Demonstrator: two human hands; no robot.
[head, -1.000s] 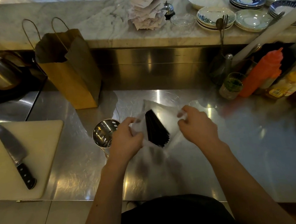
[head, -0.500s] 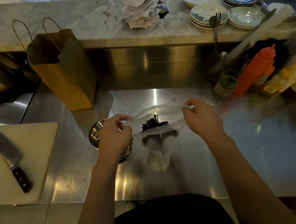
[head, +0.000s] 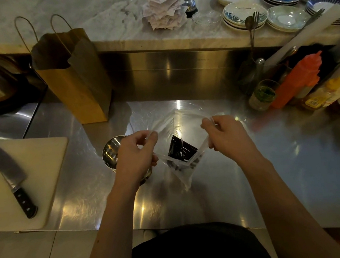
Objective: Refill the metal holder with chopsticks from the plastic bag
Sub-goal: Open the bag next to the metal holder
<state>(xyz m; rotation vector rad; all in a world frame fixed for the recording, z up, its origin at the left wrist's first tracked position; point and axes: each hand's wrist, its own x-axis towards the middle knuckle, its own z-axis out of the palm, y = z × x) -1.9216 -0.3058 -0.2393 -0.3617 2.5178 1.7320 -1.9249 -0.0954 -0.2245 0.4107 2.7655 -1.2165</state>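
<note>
At the left edge of the steel worktop (head: 280,167) lies a pale cutting board (head: 43,174) with a black-handled knife (head: 9,175) on it, blade pointing away; behind it, against the rear wall, a brown paper bag (head: 73,81) stands upright with its handles raised; nearer the middle the metal holder (head: 111,153) stands open-mouthed, partly hidden behind the left hand (head: 136,158). That hand pinches the left side of the plastic bag (head: 175,123) at its mouth between thumb and fingers; the right hand (head: 228,140) pinches the opposite side, so the mouth is stretched wide between them. Inside the bag, just right of the holder, sits the bundle of black chopsticks (head: 181,151), ends showing through the opening; whether the bag's bottom touches the worktop cannot be told. Toward the right edge stand a jar (head: 262,95) with green contents and an orange squeeze bottle (head: 302,78); stacked plates (head: 242,15) sit on the marble ledge (head: 104,21) behind.
</note>
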